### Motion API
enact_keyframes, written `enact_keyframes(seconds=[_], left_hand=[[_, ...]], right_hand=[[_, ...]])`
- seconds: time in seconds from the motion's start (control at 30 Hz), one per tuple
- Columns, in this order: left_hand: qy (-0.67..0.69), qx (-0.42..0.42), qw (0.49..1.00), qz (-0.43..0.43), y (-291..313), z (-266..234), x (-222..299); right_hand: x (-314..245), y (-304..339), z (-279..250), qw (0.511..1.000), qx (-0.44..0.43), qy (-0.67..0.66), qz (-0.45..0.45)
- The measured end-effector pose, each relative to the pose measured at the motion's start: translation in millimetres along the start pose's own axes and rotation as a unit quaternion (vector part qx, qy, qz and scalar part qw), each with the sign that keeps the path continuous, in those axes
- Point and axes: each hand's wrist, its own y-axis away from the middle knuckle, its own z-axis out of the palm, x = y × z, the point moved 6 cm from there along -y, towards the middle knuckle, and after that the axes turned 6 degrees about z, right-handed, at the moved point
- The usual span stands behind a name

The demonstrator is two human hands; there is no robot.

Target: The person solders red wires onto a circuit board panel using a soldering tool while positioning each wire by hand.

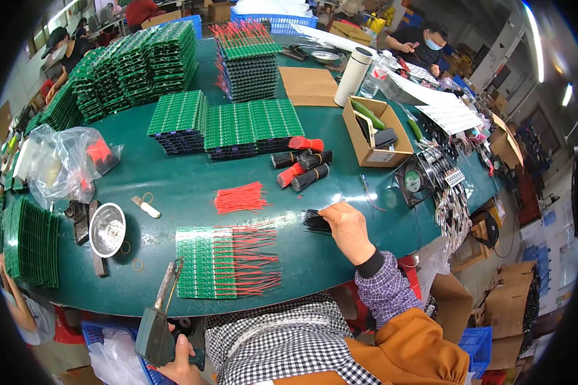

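Board (205, 263) lay flat on the table (173, 179), just beyond the left hand (181, 366), which was wrapped round the soldering gun's (151, 337) handle, its tip at the board's left edge, while red wires (253, 258) jutted toward the right hand's side. The right hand (345, 228) had thumb and fingers drawn together at the black wires (315, 222), though whether they pinched any could not be told. Left of that grip lay a red pile (241, 197), beyond it bundles (312, 176) and a box (385, 158).
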Motion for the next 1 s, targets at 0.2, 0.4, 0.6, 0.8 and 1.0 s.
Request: enact_keyframes(seconds=[0.2,0.4,0.6,0.8,1.0], left_hand=[[0.017,-0.004,1.000,0.017,-4,2,-19],[0.078,0.052,0.995,0.038,-11,0,-29],[0.121,0.065,0.990,0.042,-13,2,-31],[0.140,0.075,0.986,0.059,-9,1,-24],[0.150,0.082,0.984,0.042,-20,-2,-31]], right_hand=[[-4,-4,0,1.000,-0.010,0.018,-0.018],[-27,-17,-12,0.997,-0.015,0.056,-0.050],[-87,-42,7,0.921,-0.108,0.258,-0.273],[-110,-39,53,0.869,-0.160,0.321,-0.340],[-103,-42,58,0.869,-0.177,0.314,-0.339]])
